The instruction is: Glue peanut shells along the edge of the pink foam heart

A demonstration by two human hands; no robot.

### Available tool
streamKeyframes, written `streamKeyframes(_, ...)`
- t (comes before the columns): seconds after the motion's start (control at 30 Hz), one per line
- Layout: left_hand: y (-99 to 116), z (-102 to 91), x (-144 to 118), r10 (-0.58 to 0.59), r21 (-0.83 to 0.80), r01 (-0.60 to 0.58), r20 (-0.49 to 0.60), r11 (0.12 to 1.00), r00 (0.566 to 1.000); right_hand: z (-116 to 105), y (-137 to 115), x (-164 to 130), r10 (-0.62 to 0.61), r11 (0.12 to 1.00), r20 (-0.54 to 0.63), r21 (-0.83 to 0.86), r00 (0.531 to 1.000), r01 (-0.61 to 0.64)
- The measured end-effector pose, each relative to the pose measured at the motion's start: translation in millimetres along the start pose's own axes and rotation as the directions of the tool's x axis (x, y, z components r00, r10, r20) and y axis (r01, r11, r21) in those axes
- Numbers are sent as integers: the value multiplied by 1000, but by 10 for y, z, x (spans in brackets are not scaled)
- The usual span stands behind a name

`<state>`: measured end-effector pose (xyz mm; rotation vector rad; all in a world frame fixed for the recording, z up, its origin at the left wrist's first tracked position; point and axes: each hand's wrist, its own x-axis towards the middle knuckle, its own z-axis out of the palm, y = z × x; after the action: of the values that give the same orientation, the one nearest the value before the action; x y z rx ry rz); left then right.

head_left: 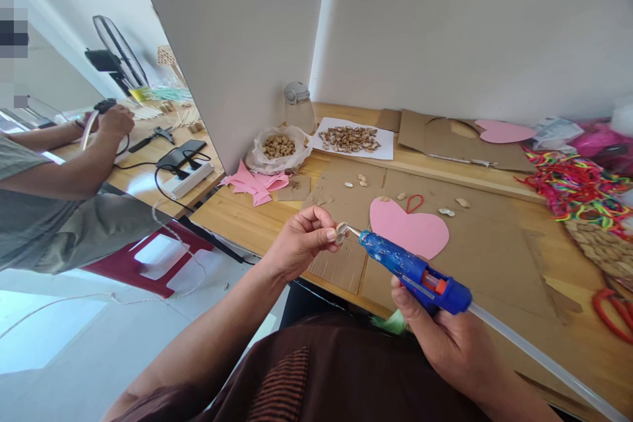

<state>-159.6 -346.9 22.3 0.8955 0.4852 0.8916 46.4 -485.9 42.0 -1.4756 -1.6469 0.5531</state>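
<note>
Between the thumb and fingers of my left hand [302, 241] is an open peanut shell half [341, 232], its hollow side showing. My right hand [452, 339] is wrapped round a blue hot glue gun [405, 265], with a long clear glue stick [539, 356] coming out of its back. The metal nozzle points left and meets the rim of the shell, or nearly so; I cannot tell whether they touch. Just beyond the glue gun a pink paper heart [408, 224] with a red cord loop [415, 203] lies on the cardboard [487, 244].
Farther back are a bag of peanuts [279, 146], shell pieces [349, 138] on white paper and a clear bottle [299, 109]. Pink scraps [254, 183] lie left. Coloured cords [583, 181] and red-handled scissors [613, 313] are at right. Another person [74, 165] works beyond the partition.
</note>
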Motion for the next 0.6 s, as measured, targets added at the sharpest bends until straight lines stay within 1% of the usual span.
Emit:
streamKeyframes(0.23, -5, -4, -2, 11, 4, -11, -4, 1000, 1000, 8, 11, -2, -13, 1000, 1, 10, 1000, 13)
streamKeyframes(0.33, -4, -11, 0, 9, 4, -9, -6, 1000, 1000, 6, 23, -8, -3, 1000, 28, 5, 1000, 3)
streamKeyframes(0.47, -5, -16, -2, -3, 0, 3, -11, 1000, 1000, 8, 26, -16, 9, 1000, 23, 5, 1000, -9)
streamKeyframes(0.6, -5, -6, 2, -2, 7, 3, -16, 1000, 1000, -2, -1, -8, 20, 1000, 42, 15, 999, -21)
